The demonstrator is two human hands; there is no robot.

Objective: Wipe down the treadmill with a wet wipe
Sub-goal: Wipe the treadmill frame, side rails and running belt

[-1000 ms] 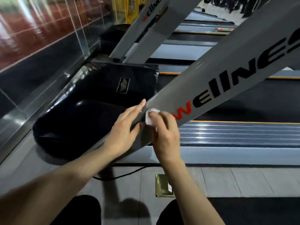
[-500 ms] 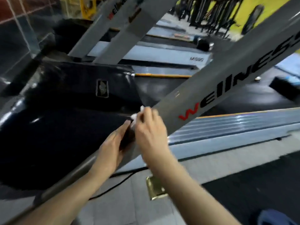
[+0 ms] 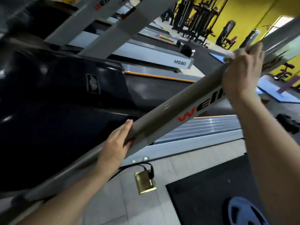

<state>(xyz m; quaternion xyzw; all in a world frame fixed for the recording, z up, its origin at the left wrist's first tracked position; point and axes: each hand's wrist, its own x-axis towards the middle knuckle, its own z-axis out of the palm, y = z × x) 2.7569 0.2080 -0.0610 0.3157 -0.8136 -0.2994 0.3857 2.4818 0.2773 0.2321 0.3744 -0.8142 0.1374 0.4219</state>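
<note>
A grey treadmill upright (image 3: 164, 116) with red and black lettering runs diagonally from lower left to upper right. My right hand (image 3: 241, 70) wraps over the bar high up, pressing a white wet wipe (image 3: 228, 57) against it; only a small edge of the wipe shows by the fingers. My left hand (image 3: 119, 138) rests flat against the bar's lower part, fingers straight and together, holding nothing. The treadmill's glossy black motor cover (image 3: 56, 103) lies behind the bar at left, with the belt (image 3: 162, 90) beyond.
A brass floor socket (image 3: 145, 182) with a black cable plugged in sits below the bar. A blue weight plate (image 3: 243, 211) lies on a black mat at bottom right. More treadmills and gym machines stand by a yellow wall (image 3: 243, 17) behind.
My right hand slid the wipe up the upright from beside my left hand to well past the lettering. The view swung right and upward. My left hand stayed low on the bar.
</note>
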